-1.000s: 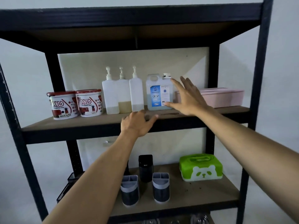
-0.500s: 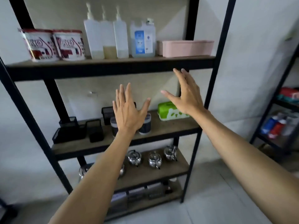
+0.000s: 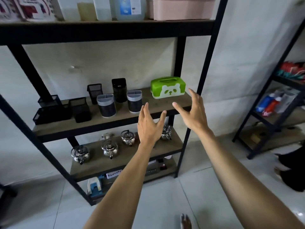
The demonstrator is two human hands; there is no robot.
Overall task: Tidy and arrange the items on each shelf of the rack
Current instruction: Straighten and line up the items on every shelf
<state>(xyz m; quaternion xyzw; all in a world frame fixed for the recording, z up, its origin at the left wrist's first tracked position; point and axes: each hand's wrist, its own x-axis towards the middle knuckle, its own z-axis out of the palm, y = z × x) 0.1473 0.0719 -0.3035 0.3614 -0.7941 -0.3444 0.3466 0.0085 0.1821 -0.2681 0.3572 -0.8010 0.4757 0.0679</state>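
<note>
Pale floor tiles (image 3: pixel 165 195) lie nearest, below both outstretched arms; the left hand (image 3: pixel 148 124) and right hand (image 3: pixel 194 113) hover empty, each grip spread wide. Beyond them, on the wooden middle shelf (image 3: pixel 115 119) of the black rack (image 3: pixel 206 63), the green tissue box (image 3: pixel 168 87) sits at the right end, long axis along the shelf, panda face outward. A white wall (image 3: pixel 99 63) stands behind.

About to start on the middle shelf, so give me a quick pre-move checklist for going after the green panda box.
1. Left hand free: ok, open, holds nothing.
2. Right hand free: ok, fingers spread, holds nothing.
3. Green panda box upright on the middle shelf: ok.
4. Bare shelf in front of the box: ok.
5. Nearest grey-lidded holder apart from the box: ok.
6. Box weight or contents: cannot tell.
</note>
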